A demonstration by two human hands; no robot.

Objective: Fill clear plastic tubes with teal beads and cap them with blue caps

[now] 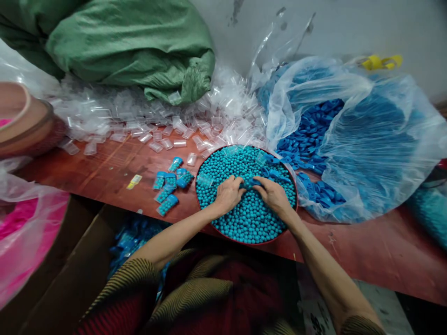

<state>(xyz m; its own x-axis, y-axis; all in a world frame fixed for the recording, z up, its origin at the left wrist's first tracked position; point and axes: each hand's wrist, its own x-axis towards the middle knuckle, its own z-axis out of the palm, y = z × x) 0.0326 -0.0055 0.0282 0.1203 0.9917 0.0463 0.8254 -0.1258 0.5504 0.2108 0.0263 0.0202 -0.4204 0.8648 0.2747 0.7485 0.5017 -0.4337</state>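
A round red tub (297, 204) full of turquoise beads (249, 223) stands in front of me. Over the beads, my left hand (227, 193) pinches a small clear plastic vial (247, 179) that looks filled with beads; the fingers hide part of it. My right hand (274, 194) is closed on a blue cap (256, 182) at the vial's right end. Whether the cap is fully seated, I cannot tell. Loose blue caps (277, 175) and a few clear vials (205, 180) lie on top of the beads. Several filled, blue-capped vials (167, 204) rest left of the tub.
Many clear vials (139, 114) are heaped along the back, under a green sack (132, 42). To the right, a translucent bag (377, 149) spills blue caps (314, 130). A pinkish pot (24, 116) stands at left. Below the table edge is a box with blue-capped vials (134, 239).
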